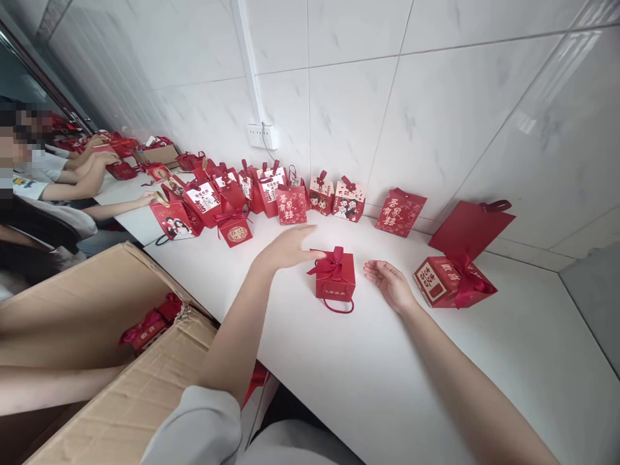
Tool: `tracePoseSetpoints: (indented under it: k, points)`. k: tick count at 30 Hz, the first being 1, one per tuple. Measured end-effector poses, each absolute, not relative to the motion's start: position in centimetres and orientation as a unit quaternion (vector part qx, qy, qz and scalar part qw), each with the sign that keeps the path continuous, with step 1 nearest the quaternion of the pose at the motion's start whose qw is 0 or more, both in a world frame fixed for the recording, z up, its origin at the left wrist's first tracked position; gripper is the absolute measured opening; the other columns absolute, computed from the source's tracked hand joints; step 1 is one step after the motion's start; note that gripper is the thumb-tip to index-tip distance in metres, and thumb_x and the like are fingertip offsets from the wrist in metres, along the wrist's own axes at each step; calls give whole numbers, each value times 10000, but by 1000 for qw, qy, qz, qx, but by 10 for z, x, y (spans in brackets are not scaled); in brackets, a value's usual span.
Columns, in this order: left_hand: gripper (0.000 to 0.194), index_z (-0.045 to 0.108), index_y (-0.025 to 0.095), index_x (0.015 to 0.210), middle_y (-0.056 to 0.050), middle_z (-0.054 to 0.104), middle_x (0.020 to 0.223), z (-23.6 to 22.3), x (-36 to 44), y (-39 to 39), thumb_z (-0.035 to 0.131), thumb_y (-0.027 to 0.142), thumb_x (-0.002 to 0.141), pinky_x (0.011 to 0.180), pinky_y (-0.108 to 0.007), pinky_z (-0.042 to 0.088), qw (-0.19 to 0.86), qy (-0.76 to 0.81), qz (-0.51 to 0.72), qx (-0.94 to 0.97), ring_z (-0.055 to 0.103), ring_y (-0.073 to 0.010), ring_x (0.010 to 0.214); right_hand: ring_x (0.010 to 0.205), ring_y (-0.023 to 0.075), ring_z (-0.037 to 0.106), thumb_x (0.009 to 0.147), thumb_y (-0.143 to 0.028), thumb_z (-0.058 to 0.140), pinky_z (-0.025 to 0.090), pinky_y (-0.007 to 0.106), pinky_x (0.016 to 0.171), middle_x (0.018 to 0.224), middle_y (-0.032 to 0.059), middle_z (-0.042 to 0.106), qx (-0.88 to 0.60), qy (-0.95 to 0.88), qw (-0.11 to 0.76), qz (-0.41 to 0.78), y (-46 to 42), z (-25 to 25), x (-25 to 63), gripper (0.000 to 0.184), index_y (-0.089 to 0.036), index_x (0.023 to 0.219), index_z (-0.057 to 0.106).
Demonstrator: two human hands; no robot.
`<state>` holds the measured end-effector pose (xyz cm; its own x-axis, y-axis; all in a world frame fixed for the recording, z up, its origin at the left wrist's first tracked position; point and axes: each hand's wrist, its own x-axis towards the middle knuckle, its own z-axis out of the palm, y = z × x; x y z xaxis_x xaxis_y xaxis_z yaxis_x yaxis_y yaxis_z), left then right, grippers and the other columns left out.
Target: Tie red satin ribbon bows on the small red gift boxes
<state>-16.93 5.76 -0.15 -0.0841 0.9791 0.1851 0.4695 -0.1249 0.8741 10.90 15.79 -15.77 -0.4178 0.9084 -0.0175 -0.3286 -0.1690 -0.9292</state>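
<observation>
Left hand [289, 248] is spread, thumb at the left edge of the red box [335, 288], can't tell if it's touching; right hand [393, 285] is empty, half curled, just right of the box. Box sits on the white table [314, 368]. I'd steady it by the flat sides, since that bow [335, 264] looks easy to squash, and mind the cord handle [340, 312] at its near side.

Before me: white, grey-veined tiled wall [351, 106]; on it, white rectangular socket panel [256, 136]. At my left: open brown cardboard carton [145, 381].
</observation>
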Motion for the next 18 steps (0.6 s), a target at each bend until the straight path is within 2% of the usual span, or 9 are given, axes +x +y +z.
tracePoseSetpoints:
  k: [3,8,11,13,15,17,18]
  points:
    - [703,662,191,1081,-134,614,1279,-6,-144,76,881,277,419,1181,-480,94,368,539,377,657,399,-364,1359,1004,245,660,788,-510,684,480,478,991,1036,71,698,-311,-476,427,704,157,-156,110,286,-244,895,689]
    - [879,590,198,1197,-135,650,1211,-32,-135,91,880,324,377,1113,-576,-147,421,501,390,648,382,-373,1369,991,239,669,798,-523,671,488,474,978,1013,71,705,-309,-484,417,704,157,-157,112,299,-248,916,684]
    - [1022,551,231,1280,-148,580,1316,-34,-147,76,890,293,318,1114,-599,-134,386,519,388,656,341,-393,1387,1143,252,609,821,-527,643,465,483,1008,1191,73,656,-293,-521,415,686,154,-157,113,330,-283,1043,653]
    - [1135,471,262,1373,-157,405,1483,-38,-158,57,900,262,322,1142,-594,-75,371,538,385,651,219,-389,1443,1342,248,444,808,-497,675,381,496,1088,1430,61,496,-254,-583,400,660,150,-154,113,519,-350,1282,522]
    - [1186,345,291,1459,-139,218,1578,-50,-166,35,893,260,408,1170,-572,30,382,562,393,620,112,-354,1476,1464,231,227,749,-451,753,230,521,1162,1577,54,275,-216,-662,357,623,143,-151,112,896,-406,1476,232]
    - [1159,288,276,1488,-153,164,1590,-69,-167,17,872,261,487,1168,-575,110,421,582,407,565,109,-351,1477,1494,227,104,676,-412,821,116,540,1181,1617,66,140,-207,-719,306,589,137,-148,106,1185,-418,1511,-20]
    - [1110,322,253,1475,-171,193,1579,-79,-165,11,863,248,506,1164,-581,129,441,574,429,541,144,-365,1468,1495,230,87,651,-398,840,94,542,1181,1621,73,114,-209,-735,290,577,133,-148,102,1260,-417,1505,-86]
